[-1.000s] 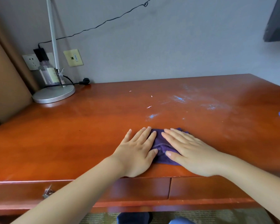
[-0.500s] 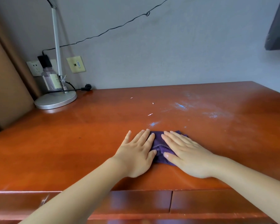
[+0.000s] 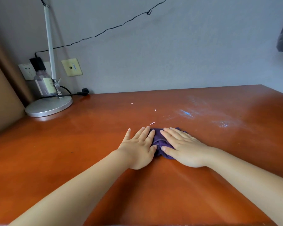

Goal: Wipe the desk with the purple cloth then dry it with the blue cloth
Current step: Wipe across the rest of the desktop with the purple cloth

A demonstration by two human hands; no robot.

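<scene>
Purple cloth [image 3: 160, 141], bunched under the flat, straight fingers of the left hand [image 3: 138, 148] and right hand [image 3: 182, 147], has slid forward toward the blue-white smears [image 3: 186, 113] just beyond the fingertips, so wiping has only started.

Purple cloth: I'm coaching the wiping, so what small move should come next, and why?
Probably push the purple cloth forward and to the right. Both hands, left hand and right hand, press flat on it, and the bluish-white powder smears and small white scraps lie just beyond it on the desk, unwiped.
</scene>
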